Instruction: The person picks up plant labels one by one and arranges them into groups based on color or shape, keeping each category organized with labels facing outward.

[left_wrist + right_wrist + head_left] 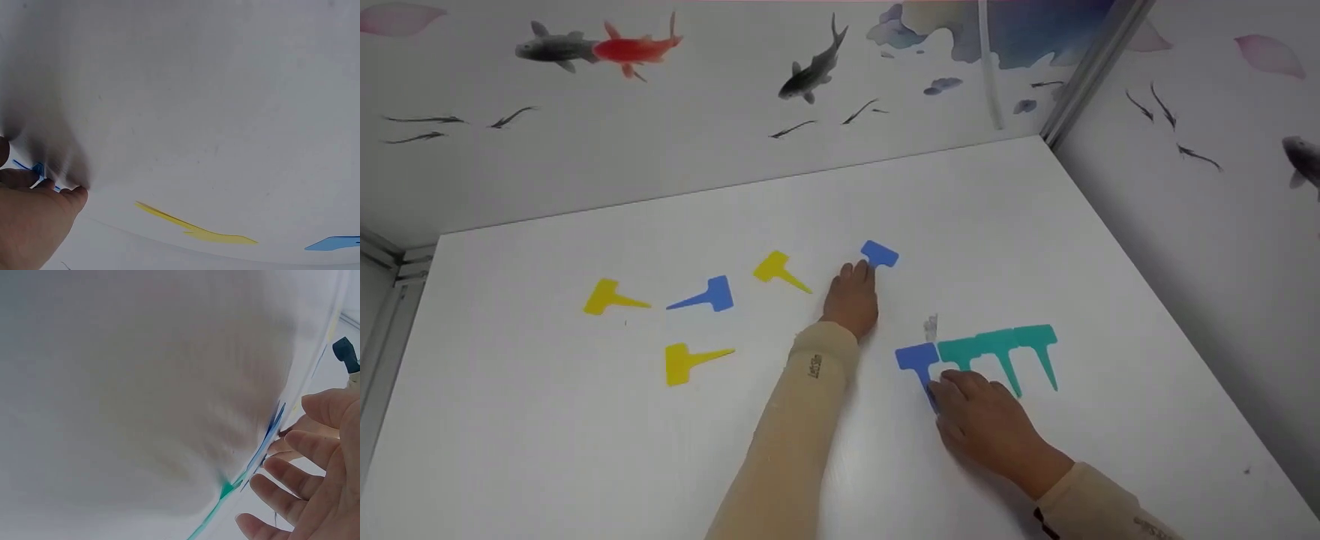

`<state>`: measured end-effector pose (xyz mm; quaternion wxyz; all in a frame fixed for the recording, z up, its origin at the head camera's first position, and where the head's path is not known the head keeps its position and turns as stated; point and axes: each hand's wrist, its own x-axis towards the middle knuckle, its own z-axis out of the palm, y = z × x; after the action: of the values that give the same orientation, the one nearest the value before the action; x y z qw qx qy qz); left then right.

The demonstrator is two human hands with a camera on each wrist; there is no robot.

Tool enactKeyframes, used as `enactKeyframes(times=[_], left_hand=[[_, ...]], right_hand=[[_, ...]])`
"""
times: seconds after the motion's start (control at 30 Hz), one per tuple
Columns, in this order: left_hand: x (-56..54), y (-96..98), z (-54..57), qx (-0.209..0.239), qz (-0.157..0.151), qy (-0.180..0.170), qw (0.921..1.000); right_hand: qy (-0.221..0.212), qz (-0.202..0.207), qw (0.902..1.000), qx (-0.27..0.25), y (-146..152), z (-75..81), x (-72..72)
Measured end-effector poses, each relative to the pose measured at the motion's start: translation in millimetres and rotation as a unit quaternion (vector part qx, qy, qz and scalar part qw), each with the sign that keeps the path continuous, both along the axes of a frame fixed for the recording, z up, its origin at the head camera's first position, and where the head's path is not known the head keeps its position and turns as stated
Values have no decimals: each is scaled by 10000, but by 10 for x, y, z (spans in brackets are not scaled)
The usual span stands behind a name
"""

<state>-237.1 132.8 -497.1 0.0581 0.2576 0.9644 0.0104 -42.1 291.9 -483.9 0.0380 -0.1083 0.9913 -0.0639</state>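
Alignment seems to matter most in this step: the near blue tag [916, 356] lies flat just beside the left end of a row of three teal tags [997, 343], so nudging it sideways with light fingertip pressure, top edge level with theirs, should keep the row from skewing. The right hand [986, 420] reaches over the near end of its stem; the right wrist view shows the fingers loosely extended and clasping nothing. Farther off, the left hand [853, 300] has its fingertips at the stem of the far blue tag [880, 253]; whether they pinch it I cannot tell. A piece this thin would probably come up best by one edge, or could simply be slid.

Both blue tags are T-shaped, a broad rectangular head on a narrow stem, and matte-looking from above. The far one's head slants down toward the right, its stem mostly hidden. On the left, the left blue tag [720, 294] points its tip leftward among three yellow tags [679, 365].
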Motion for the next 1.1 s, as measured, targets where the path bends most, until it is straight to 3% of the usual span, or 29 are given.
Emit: enactKeyframes(times=[0.27, 0.57, 0.67, 0.97, 1.1], left_hand=[[109, -108, 62, 113, 90, -152, 9998], [249, -215, 39, 46, 8, -89, 9999], [310, -242, 33, 70, -21, -3, 10000], [525, -310, 37, 207, 39, -323, 9993], [628, -336, 28, 167, 23, -294, 9994]], right_hand=[[-119, -19, 9999, -58, -70, 12, -26], [178, 95, 9998, 55, -87, -31, -61], [188, 126, 9996, 180, -74, -56, -63], [-43, 73, 9999, 149, -71, -87, -19], [-113, 83, 9998, 158, -83, -105, 15]])
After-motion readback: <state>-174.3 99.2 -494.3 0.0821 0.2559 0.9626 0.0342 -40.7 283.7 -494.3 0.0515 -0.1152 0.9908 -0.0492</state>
